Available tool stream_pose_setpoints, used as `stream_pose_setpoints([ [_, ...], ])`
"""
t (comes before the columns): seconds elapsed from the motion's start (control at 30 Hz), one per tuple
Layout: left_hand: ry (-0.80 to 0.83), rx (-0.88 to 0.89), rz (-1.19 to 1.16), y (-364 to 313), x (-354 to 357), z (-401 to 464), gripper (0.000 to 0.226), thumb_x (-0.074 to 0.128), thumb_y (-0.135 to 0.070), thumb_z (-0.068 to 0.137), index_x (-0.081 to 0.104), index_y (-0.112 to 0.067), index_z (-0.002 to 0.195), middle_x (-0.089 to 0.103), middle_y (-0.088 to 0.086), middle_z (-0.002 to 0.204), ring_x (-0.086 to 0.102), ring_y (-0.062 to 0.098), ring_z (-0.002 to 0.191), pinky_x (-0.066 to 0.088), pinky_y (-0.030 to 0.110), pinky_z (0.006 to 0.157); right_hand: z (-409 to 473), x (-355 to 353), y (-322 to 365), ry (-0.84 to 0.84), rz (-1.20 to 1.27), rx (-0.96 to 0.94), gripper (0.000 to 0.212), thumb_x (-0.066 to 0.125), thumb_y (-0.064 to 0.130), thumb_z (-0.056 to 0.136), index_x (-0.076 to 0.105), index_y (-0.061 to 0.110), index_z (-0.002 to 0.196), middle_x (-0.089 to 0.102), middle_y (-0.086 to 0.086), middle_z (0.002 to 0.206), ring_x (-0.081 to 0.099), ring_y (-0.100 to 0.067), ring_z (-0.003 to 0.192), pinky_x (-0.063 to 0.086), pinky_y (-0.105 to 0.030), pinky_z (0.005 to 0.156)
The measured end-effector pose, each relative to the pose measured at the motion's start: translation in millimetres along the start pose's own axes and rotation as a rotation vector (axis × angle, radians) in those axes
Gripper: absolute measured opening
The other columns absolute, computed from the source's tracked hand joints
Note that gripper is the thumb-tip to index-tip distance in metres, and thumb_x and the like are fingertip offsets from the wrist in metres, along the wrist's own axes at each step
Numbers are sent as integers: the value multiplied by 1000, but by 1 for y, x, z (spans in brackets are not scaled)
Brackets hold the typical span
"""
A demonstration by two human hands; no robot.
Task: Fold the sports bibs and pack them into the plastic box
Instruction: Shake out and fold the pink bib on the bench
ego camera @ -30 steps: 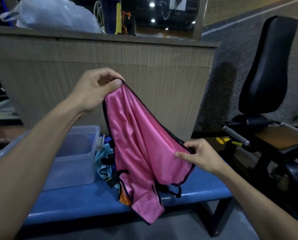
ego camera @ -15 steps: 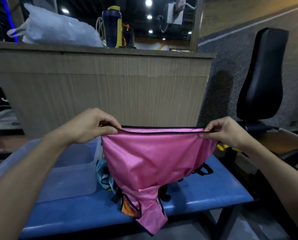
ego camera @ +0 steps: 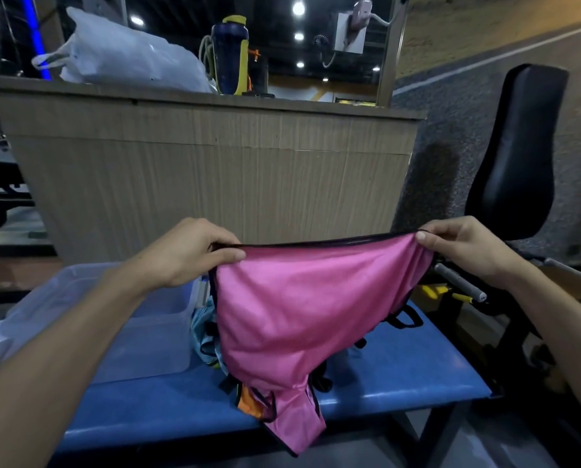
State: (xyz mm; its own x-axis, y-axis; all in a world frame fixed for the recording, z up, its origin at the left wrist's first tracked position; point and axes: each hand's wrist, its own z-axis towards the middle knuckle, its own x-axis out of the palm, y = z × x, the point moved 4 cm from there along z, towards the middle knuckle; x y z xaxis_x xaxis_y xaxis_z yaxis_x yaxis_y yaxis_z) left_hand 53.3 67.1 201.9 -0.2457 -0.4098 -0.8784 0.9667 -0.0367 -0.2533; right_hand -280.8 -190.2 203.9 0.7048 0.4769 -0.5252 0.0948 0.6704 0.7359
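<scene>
A pink sports bib (ego camera: 302,312) with black trim hangs stretched between my hands above the blue bench (ego camera: 400,373). My left hand (ego camera: 194,255) pinches its top edge at the left corner. My right hand (ego camera: 464,244) pinches the same edge at the right corner. The bib's lower end droops over the bench's front edge. Behind it lies a small heap of other bibs, light blue (ego camera: 203,329) and orange (ego camera: 248,401). A clear plastic box (ego camera: 154,336) stands on the bench at the left, partly hidden by my left forearm.
A wooden counter (ego camera: 214,170) rises behind the bench, with a white plastic bag (ego camera: 127,55) and a blue-yellow bottle (ego camera: 230,55) on top. A black padded gym machine (ego camera: 515,157) with a metal handle (ego camera: 458,282) stands at the right.
My left hand came down and my right hand rose and moved right, so the bib's top edge went from slanted to level and stretched wide. In the last half second my hands drew slightly further apart.
</scene>
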Motion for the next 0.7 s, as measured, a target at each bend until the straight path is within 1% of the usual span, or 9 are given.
stream_pose_setpoints([
  [0.07,28,-4,3,-1,0,-3,68,37,-83,86,71,-24,85,70,-7,78,67,10,71,53,31,68,1,-6,3,-4,12,-4,24,62,30,95,76,11,92,72,-2,85,64,-14,82,52,-24,77],
  [0.1,22,-5,-20,-3,-1,-3,65,40,-79,89,71,-21,86,70,-6,79,68,10,72,54,32,70,2,-9,4,-15,17,-3,25,61,29,97,75,9,94,71,-2,87,63,-16,83,50,-25,78],
  [0.17,-64,-20,-115,-6,-7,-2,36,57,-51,97,77,-22,93,75,-12,87,70,6,82,57,31,81,5,-16,10,-33,79,6,29,59,29,98,73,3,100,70,-8,89,62,-20,85,51,-28,78],
  [0.23,-192,-49,-236,-8,-18,-1,13,69,-28,95,80,-25,101,77,-17,91,71,1,88,55,25,87,6,-22,21,-26,127,12,31,59,29,95,73,4,106,71,-9,93,65,-19,88,54,-24,78],
  [0.33,-402,-128,-494,-8,-33,2,15,76,-17,88,80,-28,98,78,-12,91,72,3,88,54,21,86,3,-27,35,8,61,-33,29,62,24,92,74,2,106,72,-9,100,66,-14,92,53,-20,83],
  [0.43,-548,-144,-730,-13,-51,11,28,74,-5,87,81,-32,86,78,-9,89,69,3,86,55,20,86,1,-28,42,-33,14,-59,16,72,22,83,80,11,91,76,-8,95,67,-15,88,54,-20,80],
  [0.5,-566,-99,-906,-28,-67,20,25,73,-3,84,82,-26,85,78,-5,90,69,6,88,54,22,88,0,-30,49,-89,41,-60,16,81,27,73,82,15,84,77,-6,88,69,-13,82,56,-18,76],
  [0.6,-563,40,-1191,-63,-105,26,18,67,-8,80,82,-16,85,78,-2,88,70,7,85,55,20,85,-4,-39,75,-138,171,-110,40,93,40,54,80,12,80,76,-2,78,68,-7,70,56,-15,65],
  [0.7,-558,242,-1225,-89,-143,24,25,59,-9,89,82,-16,86,77,-8,85,70,1,86,54,20,88,-8,-57,103,-129,411,-191,51,101,48,41,81,18,76,74,2,75,68,-6,67,58,-17,68],
])
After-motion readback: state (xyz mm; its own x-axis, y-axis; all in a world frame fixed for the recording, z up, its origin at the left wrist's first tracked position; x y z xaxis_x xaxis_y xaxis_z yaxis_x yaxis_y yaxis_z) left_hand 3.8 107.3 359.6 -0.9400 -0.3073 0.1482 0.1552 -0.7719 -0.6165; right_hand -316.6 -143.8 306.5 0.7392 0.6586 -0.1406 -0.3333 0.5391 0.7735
